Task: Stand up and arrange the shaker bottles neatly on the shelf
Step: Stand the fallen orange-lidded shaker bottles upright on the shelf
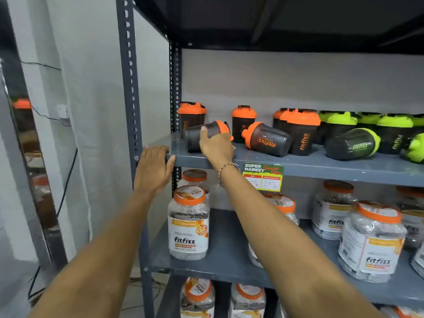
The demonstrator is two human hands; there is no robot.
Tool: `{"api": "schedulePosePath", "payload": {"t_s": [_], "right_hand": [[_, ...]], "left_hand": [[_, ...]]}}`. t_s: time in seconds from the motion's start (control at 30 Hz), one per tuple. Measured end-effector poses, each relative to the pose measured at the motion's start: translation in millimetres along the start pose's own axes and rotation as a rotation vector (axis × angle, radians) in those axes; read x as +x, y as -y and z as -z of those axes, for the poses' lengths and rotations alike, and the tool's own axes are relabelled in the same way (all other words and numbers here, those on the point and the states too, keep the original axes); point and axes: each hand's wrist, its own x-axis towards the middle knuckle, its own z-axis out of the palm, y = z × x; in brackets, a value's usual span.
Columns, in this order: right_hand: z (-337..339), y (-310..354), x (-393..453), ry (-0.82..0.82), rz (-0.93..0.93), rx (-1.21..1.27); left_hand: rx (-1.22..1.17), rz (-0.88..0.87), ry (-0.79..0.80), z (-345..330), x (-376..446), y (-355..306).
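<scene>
There, near the shelf's front left corner, the right hand gripped a toppled orange-lidded shaker bottle while the left hand lay flat, holding nothing, on that edge; tipping it upright base-first seemed wisest.

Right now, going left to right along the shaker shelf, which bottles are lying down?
Orange-lid bottle under the right hand → orange-lid bottle tipped, lid to the left → green-lid bottle on its side → green bottle at the right edge.
</scene>
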Motion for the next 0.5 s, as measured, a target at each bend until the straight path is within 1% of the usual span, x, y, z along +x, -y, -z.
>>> {"api": "schedulePosePath", "payload": {"t_s": [0.07,0.17,0.33,0.5], "right_hand": [[0,6,4,-0.002,-0.111,0.056],[-2,9,18,0.006,-0.199,0.081],[-10,15,35,0.028,-0.293,0.14],[-8,15,49,0.087,-0.316,0.33]], "left_hand": [[-0.013,0.002,-0.029,-2,0,3],[-0.017,0.005,-0.047,-7,-1,5],[-0.053,-0.006,-0.043,-7,-3,8],[-0.058,-0.016,-0.069,-9,-3,10]]}}
